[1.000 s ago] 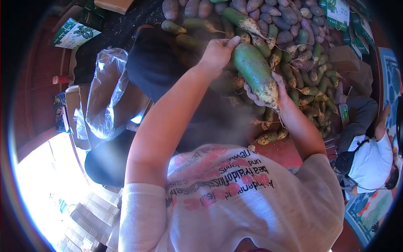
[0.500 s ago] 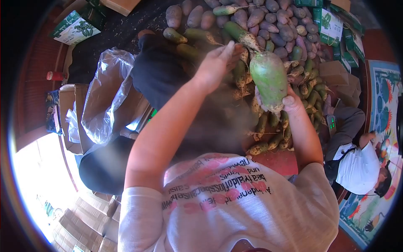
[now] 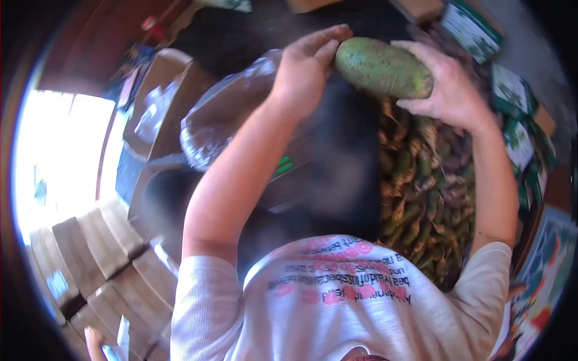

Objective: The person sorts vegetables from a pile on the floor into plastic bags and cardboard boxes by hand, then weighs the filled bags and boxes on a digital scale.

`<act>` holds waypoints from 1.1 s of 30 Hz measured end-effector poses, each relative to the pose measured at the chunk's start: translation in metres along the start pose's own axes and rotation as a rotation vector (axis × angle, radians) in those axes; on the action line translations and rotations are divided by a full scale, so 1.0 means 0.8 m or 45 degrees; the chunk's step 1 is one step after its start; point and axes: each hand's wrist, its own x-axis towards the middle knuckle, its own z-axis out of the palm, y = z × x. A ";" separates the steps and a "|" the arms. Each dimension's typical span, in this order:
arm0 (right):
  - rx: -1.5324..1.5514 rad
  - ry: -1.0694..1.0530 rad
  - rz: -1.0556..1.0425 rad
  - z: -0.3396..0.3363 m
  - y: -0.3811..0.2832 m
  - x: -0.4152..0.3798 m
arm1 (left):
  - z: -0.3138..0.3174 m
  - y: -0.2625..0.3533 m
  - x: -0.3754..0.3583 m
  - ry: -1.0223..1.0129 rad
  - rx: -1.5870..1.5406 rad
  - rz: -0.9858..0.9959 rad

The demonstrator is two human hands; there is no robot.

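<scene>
A large green radish (image 3: 385, 69) with speckled skin is held up sideways in front of me. My right hand (image 3: 448, 84) wraps round its right end, thumb below and fingers above. At the other end is my left hand (image 3: 313, 66), its fingers and thumb closed at the radish's left tip; the exact contact is partly hidden. Below and to the right lies a pile of green radishes (image 3: 427, 210) with soil on them, blurred by motion.
An open carton lined with clear plastic (image 3: 198, 132) stands left, beside another open carton (image 3: 180, 78). Stacked brown cartons (image 3: 96, 240) fill the lower left, where another person's hand (image 3: 93, 336) shows. Printed green-white boxes (image 3: 512, 90) stand right.
My view has swung to the right. The radish has turned from upright to sideways and gone higher. My left hand has come to its tip; my right hand still holds it.
</scene>
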 end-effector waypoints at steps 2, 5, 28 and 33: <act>-0.072 -0.043 -0.185 0.010 -0.020 0.067 | -0.073 0.053 0.008 0.022 0.458 0.222; -0.110 -0.254 -0.355 0.042 -0.062 0.151 | -0.186 0.115 -0.004 0.137 1.645 0.094; -0.076 -1.459 -0.395 0.379 -0.103 0.231 | -0.282 0.085 -0.028 -0.414 2.484 -0.348; 0.963 -0.093 -0.430 0.152 -0.055 0.123 | -0.344 0.084 -0.021 -0.318 1.809 -0.491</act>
